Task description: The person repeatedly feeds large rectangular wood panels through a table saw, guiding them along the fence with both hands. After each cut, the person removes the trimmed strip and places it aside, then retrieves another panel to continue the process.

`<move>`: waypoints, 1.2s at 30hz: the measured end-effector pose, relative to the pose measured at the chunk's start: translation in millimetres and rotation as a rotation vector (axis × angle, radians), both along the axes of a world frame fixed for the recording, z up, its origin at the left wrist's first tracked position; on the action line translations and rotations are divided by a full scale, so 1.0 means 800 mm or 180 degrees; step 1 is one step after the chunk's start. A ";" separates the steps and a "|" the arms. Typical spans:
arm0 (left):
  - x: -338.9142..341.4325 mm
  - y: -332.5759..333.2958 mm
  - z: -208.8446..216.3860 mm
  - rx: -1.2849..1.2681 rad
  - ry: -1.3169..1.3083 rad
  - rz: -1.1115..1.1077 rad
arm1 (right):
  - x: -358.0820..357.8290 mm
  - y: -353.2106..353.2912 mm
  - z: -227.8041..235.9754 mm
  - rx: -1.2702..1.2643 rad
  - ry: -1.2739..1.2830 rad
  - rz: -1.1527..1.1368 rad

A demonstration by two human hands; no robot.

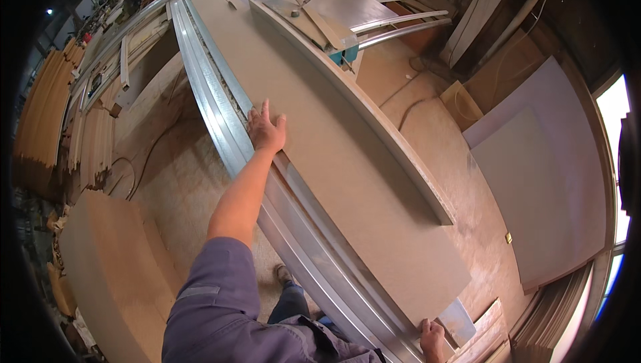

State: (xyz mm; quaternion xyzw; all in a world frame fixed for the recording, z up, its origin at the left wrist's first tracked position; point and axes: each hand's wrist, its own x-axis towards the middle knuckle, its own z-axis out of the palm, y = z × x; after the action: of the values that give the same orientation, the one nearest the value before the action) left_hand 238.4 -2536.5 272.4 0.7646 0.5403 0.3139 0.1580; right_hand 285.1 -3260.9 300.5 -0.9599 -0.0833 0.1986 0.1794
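Observation:
A long beige board lies slantwise in front of me, running from the far left to the near right. My left hand rests on its left edge with the fingers spread, beside a long silver metal rail. My right hand is at the near corner of the board, by the end of the rail. Its fingers are curled in, and what they hold, if anything, is hidden. A narrow upright strip runs along the board's right side.
Beyond the strip, a tool with a handle and small pieces lie on a board. A large pale panel leans at the right. Stacked brown sheets stand at the left, with a brown panel nearer. A cable crosses the floor.

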 end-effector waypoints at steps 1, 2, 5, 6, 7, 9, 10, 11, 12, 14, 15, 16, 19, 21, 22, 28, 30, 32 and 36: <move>0.003 0.015 0.002 -0.0026 0.0034 0.0040 | 0.006 0.013 -0.003 0.0055 0.0034 -0.0011; 0.007 0.031 0.005 -0.0051 0.0068 0.0076 | 0.012 0.028 -0.007 0.0112 0.0068 -0.0026; 0.005 0.057 -0.009 -0.0139 -0.0184 0.0241 | 0.014 0.085 0.009 -0.0062 0.0200 -0.0020; 0.009 0.074 -0.002 -0.0123 -0.0348 0.0284 | 0.014 0.120 0.017 -0.0128 0.0230 -0.0027; 0.012 0.066 -0.005 -0.0111 -0.0204 0.0270 | 0.015 0.139 0.023 -0.0068 0.0151 0.0016; 0.011 0.029 -0.018 -0.0078 0.0083 0.0244 | 0.020 0.178 0.022 0.0058 -0.0008 0.0111; 0.009 0.003 -0.013 -0.0143 0.0182 0.0123 | 0.021 0.198 0.024 0.0047 -0.0038 0.0062; -0.002 -0.023 -0.002 -0.0193 0.0293 0.0016 | 0.020 0.219 0.024 0.0049 -0.0056 0.0026; -0.015 -0.042 -0.001 -0.0288 0.0468 -0.0047 | 0.019 0.239 0.023 0.0049 -0.0063 0.0012; -0.020 -0.072 0.012 -0.0395 0.0659 -0.0256 | 0.021 0.272 0.017 0.0110 -0.0093 -0.0003; -0.023 -0.085 0.017 -0.0446 0.0709 -0.0355 | 0.025 0.290 0.013 0.0118 -0.0098 0.0008; -0.028 -0.094 0.019 -0.0504 0.0771 -0.0432 | 0.027 0.308 0.009 0.0147 -0.0079 0.0048; -0.031 -0.106 0.006 -0.0375 0.0614 -0.0692 | 0.037 0.367 0.002 0.0195 -0.0055 0.0147; -0.032 -0.081 0.007 -0.0387 0.0571 -0.0711 | 0.041 0.407 0.001 0.0183 -0.0058 0.0199; -0.029 -0.063 0.008 -0.0393 0.0574 -0.0676 | 0.043 0.425 -0.001 0.0196 -0.0009 0.0201; -0.016 0.042 0.006 -0.0402 0.0337 -0.0543 | 0.061 0.530 -0.003 0.0248 0.0002 0.0411; -0.015 0.076 0.006 -0.0355 0.0280 -0.0482 | 0.061 0.565 -0.006 0.0249 -0.0058 0.0422; -0.017 0.111 0.004 -0.0350 0.0371 -0.0472 | 0.059 0.600 -0.004 0.0297 -0.0170 0.0514; -0.021 0.177 0.008 -0.0377 0.0472 -0.0475 | 0.053 0.674 0.017 0.0239 -0.0036 0.0504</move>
State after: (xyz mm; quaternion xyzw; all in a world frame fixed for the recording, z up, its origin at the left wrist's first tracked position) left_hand 221.2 -2395.0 278.9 0.8131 0.5097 0.2114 0.1854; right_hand 327.3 -2721.3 314.4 -0.9440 -0.1673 0.2035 0.1985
